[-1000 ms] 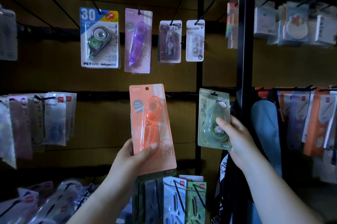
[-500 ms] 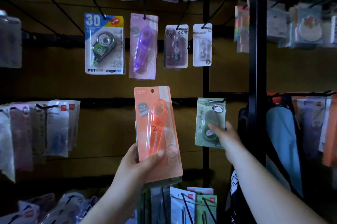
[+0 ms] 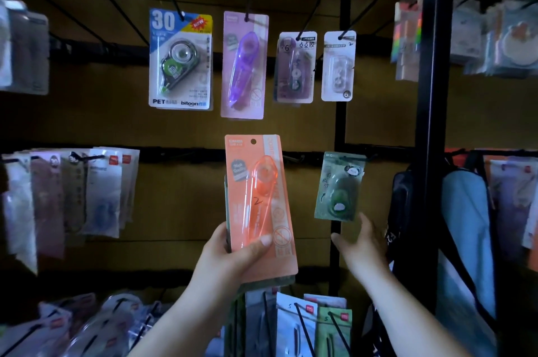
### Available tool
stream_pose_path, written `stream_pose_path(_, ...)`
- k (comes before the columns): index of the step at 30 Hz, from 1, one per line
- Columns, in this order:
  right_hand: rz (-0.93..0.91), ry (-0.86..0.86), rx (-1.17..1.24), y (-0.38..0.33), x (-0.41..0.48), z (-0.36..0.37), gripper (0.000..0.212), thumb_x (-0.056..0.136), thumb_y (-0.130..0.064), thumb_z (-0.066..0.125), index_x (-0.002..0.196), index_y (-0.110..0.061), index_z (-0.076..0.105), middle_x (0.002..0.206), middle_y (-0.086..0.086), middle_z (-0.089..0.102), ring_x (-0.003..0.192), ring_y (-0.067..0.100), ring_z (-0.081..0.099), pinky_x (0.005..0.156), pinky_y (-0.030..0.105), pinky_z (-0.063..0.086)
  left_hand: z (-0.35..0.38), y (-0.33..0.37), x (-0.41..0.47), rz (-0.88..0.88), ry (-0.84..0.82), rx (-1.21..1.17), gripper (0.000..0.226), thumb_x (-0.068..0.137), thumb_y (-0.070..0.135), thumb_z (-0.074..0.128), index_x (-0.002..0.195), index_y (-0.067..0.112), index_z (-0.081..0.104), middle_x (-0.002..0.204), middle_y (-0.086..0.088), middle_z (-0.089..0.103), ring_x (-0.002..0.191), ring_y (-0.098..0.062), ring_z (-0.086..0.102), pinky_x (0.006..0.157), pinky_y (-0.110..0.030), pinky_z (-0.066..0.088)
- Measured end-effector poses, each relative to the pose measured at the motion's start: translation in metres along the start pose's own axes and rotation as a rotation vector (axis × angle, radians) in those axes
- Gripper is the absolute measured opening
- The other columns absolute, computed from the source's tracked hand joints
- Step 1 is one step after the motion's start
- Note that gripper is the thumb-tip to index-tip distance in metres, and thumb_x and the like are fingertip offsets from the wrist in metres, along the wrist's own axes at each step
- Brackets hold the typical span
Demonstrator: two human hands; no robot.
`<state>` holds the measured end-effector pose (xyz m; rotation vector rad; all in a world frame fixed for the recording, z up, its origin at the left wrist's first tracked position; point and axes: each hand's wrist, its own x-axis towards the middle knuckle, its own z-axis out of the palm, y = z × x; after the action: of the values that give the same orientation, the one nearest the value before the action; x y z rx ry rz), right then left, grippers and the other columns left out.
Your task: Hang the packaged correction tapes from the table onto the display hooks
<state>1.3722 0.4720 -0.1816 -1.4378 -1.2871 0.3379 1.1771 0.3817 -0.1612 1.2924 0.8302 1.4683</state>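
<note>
Left hand point(image 3: 233, 255) grips the orange pack point(image 3: 259, 205) upright before the wall, thumb clamped across its front. The green pack point(image 3: 340, 186) hangs on a hook point(image 3: 371, 156) — the right hand point(image 3: 361, 243) sits just beneath it, fingers point(image 3: 364, 222) loose and apart.

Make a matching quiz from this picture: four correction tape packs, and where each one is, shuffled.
1. orange correction tape pack
2. green correction tape pack
3. purple correction tape pack
4. blue-and-white card pack marked 30

A. leftmost of the four hanging in a row
B. gripped by the left hand
C. second from left in that row
D. hanging just above the open right hand

Pairs: 1-B, 2-D, 3-C, 4-A
</note>
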Motion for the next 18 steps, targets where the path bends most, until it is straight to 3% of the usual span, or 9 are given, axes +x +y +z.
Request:
stream_pose_path(1, -0.045, 0.043, 0.078, -0.001, -0.012, -0.001, 0.052, 0.087, -0.023, 0.058, 0.134, -0.015, 0.038, 0.138, 0.009, 0.044, 0.131, 0.026, 0.036, 0.104, 0.031, 0.034, 0.001, 0.0, -0.001, 0.007, -0.001, 0.002, 0.047, 0.053, 0.027, 0.068, 0.097, 0.026, 0.051, 0.104, -0.006, 0.063, 0.091, -0.023, 0.064, 0.061, -0.03, 0.059)
stream_pose_path(4, -0.129, 0.052, 0.406, -0.03, -0.048, -0.011, 0.004, 0.09, -0.017, 0.053, 0.09, -0.021, 0.053, 0.091, -0.006, 0.057, 0.096, 0.017, 0.052, 0.065, 0.015, 0.036, 0.007, -0.001, -0.004, 0.016, -0.03, 0.015, 0.055, 0.051, 0.027, 0.069, 0.103, 0.024, 0.052, 0.102, -0.004, 0.065, 0.09, -0.022, 0.065, 0.062, -0.029, 0.058)
stream_pose_path(6, -0.207, -0.09, 0.494, -0.049, -0.061, -0.017, 0.013, 0.088, -0.021, 0.054, 0.076, -0.024, 0.052, 0.078, -0.009, 0.055, 0.076, 0.011, 0.052, 0.058, 0.009, 0.039, 0.009, -0.001, -0.008, 0.034, -0.028, 0.032, 0.056, 0.05, 0.026, 0.072, 0.103, 0.022, 0.053, 0.098, -0.004, 0.066, 0.083, -0.019, 0.068, 0.053, -0.022, 0.056)
stream_pose_path(8, -0.257, -0.317, 0.512, -0.064, -0.07, -0.02, 0.012, 0.084, -0.023, 0.057, 0.074, -0.022, 0.052, 0.074, -0.006, 0.056, 0.071, 0.008, 0.053, 0.058, 0.005, 0.042, 0.009, -0.001, -0.011, 0.054, -0.018, 0.05, 0.053, 0.051, 0.023, 0.08, 0.098, 0.022, 0.055, 0.094, -0.004, 0.069, 0.075, -0.019, 0.071, 0.052, -0.021, 0.055)
stream_pose_path(10, -0.26, -0.436, 0.438, -0.069, -0.072, -0.018, 0.015, 0.084, -0.019, 0.06, 0.073, -0.02, 0.051, 0.073, -0.005, 0.056, 0.069, 0.007, 0.054, 0.06, 0.008, 0.045, 0.008, -0.001, -0.013, 0.059, -0.004, 0.047, 0.049, 0.052, 0.021, 0.08, 0.095, 0.022, 0.055, 0.092, -0.005, 0.07, 0.07, -0.015, 0.072, 0.052, -0.022, 0.056)
stream_pose_path(13, -0.227, -0.426, 0.349, -0.067, -0.073, -0.011, 0.021, 0.087, -0.015, 0.057, 0.067, -0.017, 0.05, 0.066, -0.005, 0.054, 0.062, 0.006, 0.05, 0.053, 0.006, 0.04, 0.007, -0.001, -0.015, 0.038, 0.006, 0.042, 0.047, 0.051, 0.025, 0.071, 0.094, 0.022, 0.053, 0.094, -0.006, 0.069, 0.07, -0.015, 0.071, 0.05, -0.021, 0.056)
stream_pose_path(18, -0.168, -0.327, 0.386, -0.061, -0.076, -0.004, 0.019, 0.092, -0.017, 0.048, 0.073, -0.015, 0.046, 0.073, 0.003, 0.053, 0.067, 0.013, 0.048, 0.06, 0.021, 0.037, 0.007, 0.0, -0.021, -0.005, 0.011, -0.025, 0.043, 0.057, 0.027, 0.065, 0.098, 0.016, 0.056, 0.091, -0.009, 0.07, 0.061, -0.015, 0.072, 0.045, -0.028, 0.056)
